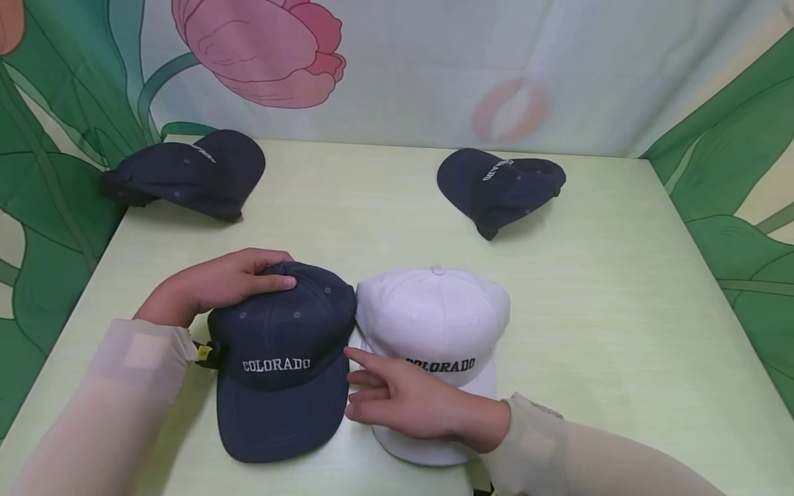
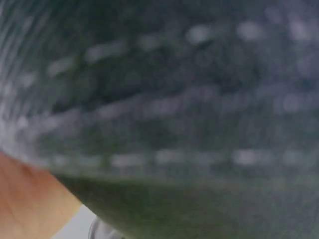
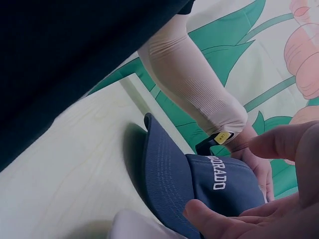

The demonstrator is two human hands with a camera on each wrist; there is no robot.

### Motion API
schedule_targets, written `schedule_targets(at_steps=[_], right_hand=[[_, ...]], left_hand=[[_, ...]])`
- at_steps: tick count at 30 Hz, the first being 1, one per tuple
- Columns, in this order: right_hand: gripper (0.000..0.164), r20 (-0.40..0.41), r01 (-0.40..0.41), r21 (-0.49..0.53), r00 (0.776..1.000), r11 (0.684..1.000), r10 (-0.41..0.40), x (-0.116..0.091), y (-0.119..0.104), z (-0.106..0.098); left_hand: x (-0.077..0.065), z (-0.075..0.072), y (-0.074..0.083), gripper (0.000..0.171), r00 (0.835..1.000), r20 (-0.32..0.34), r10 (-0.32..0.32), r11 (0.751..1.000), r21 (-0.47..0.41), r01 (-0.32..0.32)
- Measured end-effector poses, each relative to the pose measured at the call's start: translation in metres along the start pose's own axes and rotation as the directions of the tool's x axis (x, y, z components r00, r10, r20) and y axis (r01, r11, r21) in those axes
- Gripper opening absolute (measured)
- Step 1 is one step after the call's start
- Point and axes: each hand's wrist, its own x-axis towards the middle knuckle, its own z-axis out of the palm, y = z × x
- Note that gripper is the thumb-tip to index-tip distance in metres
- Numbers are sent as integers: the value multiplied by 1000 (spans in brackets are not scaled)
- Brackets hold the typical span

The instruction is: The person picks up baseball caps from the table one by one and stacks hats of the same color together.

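A navy baseball cap [image 1: 285,344] with white COLORADO lettering lies on the table, its brim toward me. My left hand [image 1: 223,282] holds it at the back of the crown, thumb across the top and the other fingers partly hidden behind. Its dark stitched cloth [image 2: 199,99] fills the left wrist view. Right beside it is a white cap [image 1: 434,310] with dark COLORADO lettering, also brim forward. Over this cap's front reaches my right hand [image 1: 415,403], fingers spread, fingertips right at the navy cap's right edge. The right hand covers part of the white brim and lettering.
Two more navy caps lie toward the back of the pale table [image 1: 595,331]: one cap [image 1: 186,172] at the far left corner, the other cap [image 1: 502,186] right of centre. A curtain [image 1: 397,76] printed with flowers and leaves hangs behind and around the table.
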Motion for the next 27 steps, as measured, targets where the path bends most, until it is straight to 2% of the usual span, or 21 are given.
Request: schedule_targets(at_steps=[8,17,23,25,27], right_hand=[[72,10,39,-7,999,999,-39,-1,-4,-3],[70,28,57,16,998,998,-58,1,-12,-6],[70,28,72,34,997,997,-73,4,-17,-6],[70,29,81,38,996,996,-82,5,-20,-7],[70,31,92,38,995,995,-94,6,-24,-8]], left_hand=[[-2,-3,2,33,998,7,-65,998,1,65],[-11,-11,7,43,988,-114,-106,993,33,111],[-16,-21,1,51,970,-171,-170,985,-72,159],[-19,-25,-2,54,960,-199,-198,977,-122,176],[-21,-29,-4,58,942,-239,-235,964,-180,194]])
